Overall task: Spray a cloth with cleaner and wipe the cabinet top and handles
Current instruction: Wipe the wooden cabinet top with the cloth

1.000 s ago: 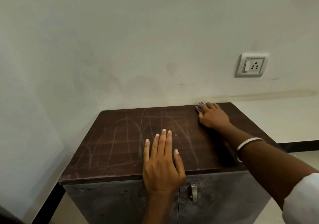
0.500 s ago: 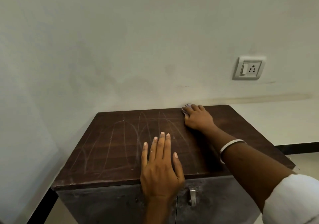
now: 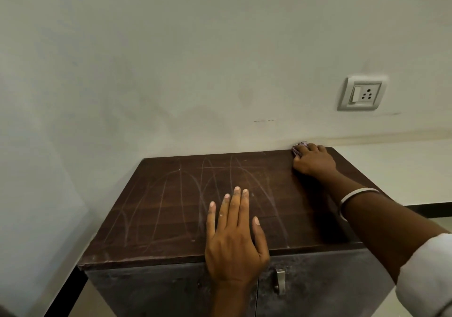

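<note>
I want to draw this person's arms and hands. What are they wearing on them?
The right arm has a white sleeve pushed up near the elbow and a thin pale bangle round the wrist. The right hand shows no rings. The left hand and its forearm are bare, with no sleeve, watch or ring in view, and the fingernails look short and unpainted.

Dim, even indoor light — soft shadows under the arms, slight wide-angle bending at edges, mildly soft focus.
</note>
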`<state>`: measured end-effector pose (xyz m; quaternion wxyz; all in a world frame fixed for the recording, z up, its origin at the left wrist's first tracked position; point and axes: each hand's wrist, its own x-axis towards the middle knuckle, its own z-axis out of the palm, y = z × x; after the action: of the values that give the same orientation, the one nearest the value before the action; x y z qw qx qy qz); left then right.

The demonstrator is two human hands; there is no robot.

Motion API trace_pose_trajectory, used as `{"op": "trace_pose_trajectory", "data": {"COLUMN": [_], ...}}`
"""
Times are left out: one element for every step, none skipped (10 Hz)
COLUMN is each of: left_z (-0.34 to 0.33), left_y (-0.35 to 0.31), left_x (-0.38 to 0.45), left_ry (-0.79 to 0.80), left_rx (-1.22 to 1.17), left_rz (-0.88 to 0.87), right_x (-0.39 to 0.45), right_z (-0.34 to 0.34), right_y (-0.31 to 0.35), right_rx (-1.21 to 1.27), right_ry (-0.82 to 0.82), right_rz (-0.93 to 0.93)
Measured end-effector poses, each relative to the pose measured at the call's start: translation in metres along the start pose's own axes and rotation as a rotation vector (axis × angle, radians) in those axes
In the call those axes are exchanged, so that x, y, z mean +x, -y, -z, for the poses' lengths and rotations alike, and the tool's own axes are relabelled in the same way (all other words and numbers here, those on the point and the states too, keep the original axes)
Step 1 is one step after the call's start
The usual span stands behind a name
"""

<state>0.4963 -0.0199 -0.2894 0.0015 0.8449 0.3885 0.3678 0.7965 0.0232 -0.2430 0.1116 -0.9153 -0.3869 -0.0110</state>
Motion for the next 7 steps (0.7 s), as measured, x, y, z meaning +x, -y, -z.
{"op": "trace_pose_trajectory", "data": {"left_z": [0.000, 0.001, 0.001, 0.001, 0.002, 0.002, 0.001], "left_y": [0.000, 0.000, 0.000, 0.001, 0.000, 0.000, 0.000], "left_x": [0.000, 0.000, 0.000, 0.000, 0.000, -0.001, 0.000], "left_ry": [0.002, 0.005, 0.014, 0.012, 0.019, 0.023, 0.030], "left_rx": [-0.003, -0.005, -0.002, -0.009, -0.015, -0.025, -0.029], "left_rz": [-0.003, 0.006, 0.004, 0.010, 0.011, 0.012, 0.020], "right_x": [-0.003, -0.006, -0.011, -0.013, -0.010, -0.003, 0.002], "right_z": [-0.005, -0.013, -0.021, -0.022, -0.016, -0.012, -0.011], "right_y": [0.023, 0.062, 0.099, 0.107, 0.091, 0.062, 0.039], "right_rx": [-0.017, 0.002, 0.044, 0.072, 0.082, 0.086, 0.069], "right_ry": [-0.003, 0.016, 0.049, 0.053, 0.066, 0.035, 0.009], "right_rz": [0.017, 0.119, 0.225, 0.287, 0.283, 0.183, 0.092]}}
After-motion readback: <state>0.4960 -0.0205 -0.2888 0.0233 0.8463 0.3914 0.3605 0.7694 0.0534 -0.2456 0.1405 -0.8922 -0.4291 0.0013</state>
